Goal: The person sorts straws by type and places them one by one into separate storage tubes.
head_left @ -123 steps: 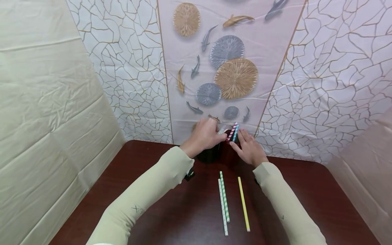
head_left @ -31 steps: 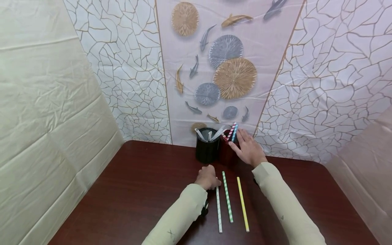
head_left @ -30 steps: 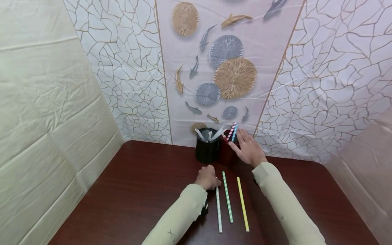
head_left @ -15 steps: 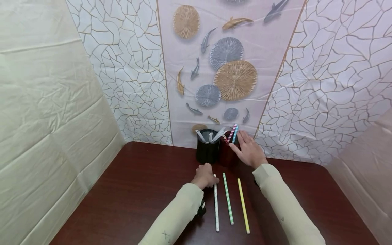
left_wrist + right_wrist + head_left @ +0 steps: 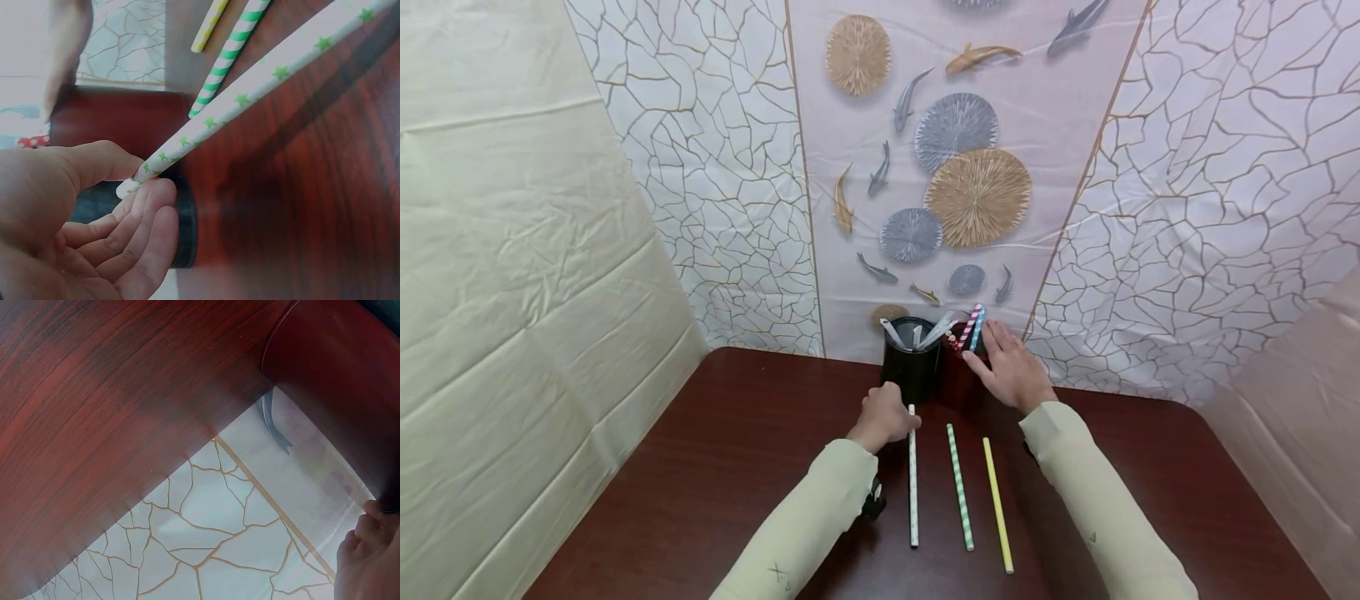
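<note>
In the head view, my left hand (image 5: 883,414) pinches one end of a white paper straw (image 5: 913,483) with green stars. The left wrist view shows thumb and fingertips on the straw's end, its length slanting over the table. My right hand (image 5: 1011,367) rests against the right side of a dark red cup (image 5: 958,383), fingers extended; the right wrist view shows its fingertips (image 5: 369,534) at the cup's rim. Red-striped and blue patterned straws (image 5: 976,329) stand in that cup. A green-striped straw (image 5: 959,487) and a yellow straw (image 5: 997,504) lie on the table.
A black cup (image 5: 910,371) holding several whitish, flat-handled pieces (image 5: 936,331) stands directly left of the red cup, beyond my left hand. Behind the brown table (image 5: 737,467) hangs a patterned cloth (image 5: 917,183). Pale cloth covers both sides.
My left hand has come from the cups to the star straw, then drawn it left and away from the green-striped one, slightly toward the black cup. The right hand stays at the red cup.
</note>
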`<move>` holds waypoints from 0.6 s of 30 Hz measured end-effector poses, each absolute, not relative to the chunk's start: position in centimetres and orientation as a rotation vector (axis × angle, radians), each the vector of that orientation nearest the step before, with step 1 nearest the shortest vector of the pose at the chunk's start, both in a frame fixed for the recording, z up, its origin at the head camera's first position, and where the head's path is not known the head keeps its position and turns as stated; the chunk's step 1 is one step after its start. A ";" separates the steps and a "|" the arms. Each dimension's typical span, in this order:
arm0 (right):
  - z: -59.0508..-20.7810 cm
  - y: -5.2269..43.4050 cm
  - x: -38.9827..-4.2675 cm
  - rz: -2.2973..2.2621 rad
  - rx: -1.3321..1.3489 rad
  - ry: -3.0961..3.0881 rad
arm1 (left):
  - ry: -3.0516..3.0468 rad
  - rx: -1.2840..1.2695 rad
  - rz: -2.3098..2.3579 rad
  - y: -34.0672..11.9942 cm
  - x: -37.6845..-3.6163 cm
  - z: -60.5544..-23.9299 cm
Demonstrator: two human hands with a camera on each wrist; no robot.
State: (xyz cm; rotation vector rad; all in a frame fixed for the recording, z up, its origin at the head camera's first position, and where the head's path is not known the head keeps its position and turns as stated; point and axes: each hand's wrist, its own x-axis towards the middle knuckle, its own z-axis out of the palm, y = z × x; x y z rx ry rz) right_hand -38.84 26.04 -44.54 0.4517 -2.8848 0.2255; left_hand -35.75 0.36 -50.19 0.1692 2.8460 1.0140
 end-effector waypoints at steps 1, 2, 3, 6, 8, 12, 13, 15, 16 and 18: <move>-44.5 26.0 -38.8 0.225 0.452 -2.886 | 2.847 0.162 1.014 0.2 -35.3 -49.1; -44.5 26.0 -38.9 0.225 0.452 -2.887 | 2.867 0.166 1.012 0.0 -35.9 -49.3; -44.5 26.0 -38.9 0.224 0.453 -2.887 | 2.881 0.169 0.996 -0.1 -35.7 -48.5; -44.5 26.0 -38.9 0.229 0.454 -2.890 | 2.937 0.235 1.026 -0.6 -35.4 -47.0; -44.5 26.1 -38.9 0.232 0.454 -2.890 | 2.972 0.281 1.040 -0.9 -35.2 -46.1; -44.6 26.1 -38.8 0.241 0.457 -2.891 | 3.010 0.354 1.066 -1.3 -32.7 -41.6; -44.6 26.1 -38.8 0.242 0.457 -2.890 | 3.024 0.377 1.069 -1.4 -32.6 -41.0; -44.6 26.1 -38.8 0.243 0.459 -2.888 | 3.053 0.408 1.086 -1.5 -32.5 -39.9; -44.6 26.1 -38.9 0.243 0.459 -2.887 | 3.064 0.421 1.103 -1.6 -32.5 -39.4; -44.6 26.1 -38.9 0.240 0.459 -2.884 | 3.101 0.474 1.124 -1.7 -32.6 -38.3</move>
